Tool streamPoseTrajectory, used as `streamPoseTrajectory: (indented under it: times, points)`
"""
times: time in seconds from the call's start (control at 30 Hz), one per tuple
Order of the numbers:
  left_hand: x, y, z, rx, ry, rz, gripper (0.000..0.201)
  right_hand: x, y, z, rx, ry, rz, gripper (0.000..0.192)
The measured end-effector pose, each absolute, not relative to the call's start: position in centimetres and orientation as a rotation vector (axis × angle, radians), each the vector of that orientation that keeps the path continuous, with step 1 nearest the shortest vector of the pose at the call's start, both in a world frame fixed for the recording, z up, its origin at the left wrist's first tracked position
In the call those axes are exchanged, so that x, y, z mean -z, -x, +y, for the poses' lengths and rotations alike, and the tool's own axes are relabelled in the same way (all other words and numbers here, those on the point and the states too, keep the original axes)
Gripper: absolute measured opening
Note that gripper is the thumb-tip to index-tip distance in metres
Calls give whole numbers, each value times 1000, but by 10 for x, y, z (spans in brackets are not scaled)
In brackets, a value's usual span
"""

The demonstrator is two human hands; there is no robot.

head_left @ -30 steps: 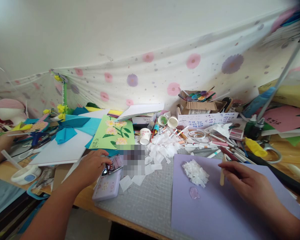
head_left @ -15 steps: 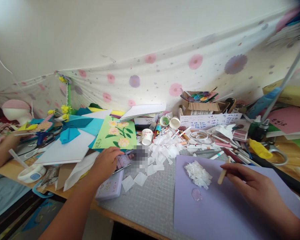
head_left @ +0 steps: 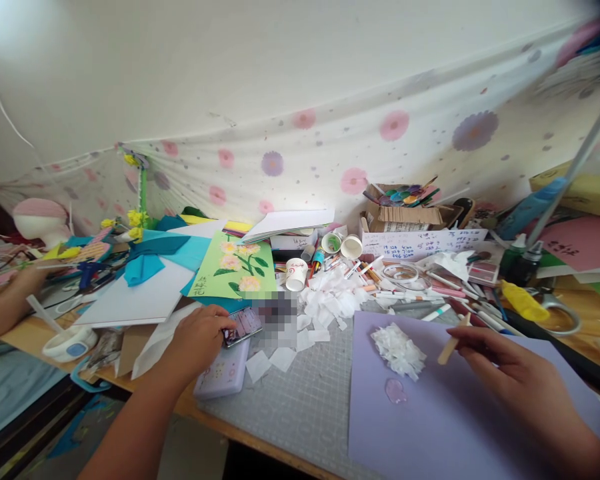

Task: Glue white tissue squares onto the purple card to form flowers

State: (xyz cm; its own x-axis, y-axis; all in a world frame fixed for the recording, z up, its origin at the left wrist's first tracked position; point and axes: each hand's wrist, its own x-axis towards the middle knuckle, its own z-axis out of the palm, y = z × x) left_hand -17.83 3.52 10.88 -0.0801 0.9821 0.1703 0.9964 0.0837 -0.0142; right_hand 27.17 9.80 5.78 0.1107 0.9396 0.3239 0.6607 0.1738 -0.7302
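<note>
My left hand [head_left: 196,341] rests on a phone [head_left: 244,325] that lies on a pale lilac case [head_left: 225,373] at the table's front edge; the fingertips touch its left end. My right hand [head_left: 505,373] holds a wooden craft stick [head_left: 452,341] above a lilac paper sheet [head_left: 430,427]. A clump of white paper scraps [head_left: 398,349] is on that sheet just left of the stick, with a small glue blob [head_left: 395,391] below it.
A grey cutting mat [head_left: 305,407] lies under the sheet. Loose white paper squares [head_left: 330,300], markers, paper cups [head_left: 295,273], a green flower card [head_left: 233,270], blue paper and scissors [head_left: 560,313] crowd the back. Another person's hand [head_left: 25,280] works at the far left.
My left hand slid slightly back along the phone. My right hand tipped the wooden stick from upright to slanted. The view shifted a little right.
</note>
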Motion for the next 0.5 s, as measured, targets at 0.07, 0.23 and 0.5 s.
streamPoseTrajectory:
  times: [0.07,0.23,0.5]
  points:
    - [-107,165,40,183,2106,-2215,45,-56,-273,99,-429,1567,-1644,37]
    - [-108,149,48,322,2111,-2201,50,-49,-281,103,-422,1560,-1720,34]
    - [-115,182,31,268,1958,-2197,40,-42,-286,105,-410,1510,-1748,33]
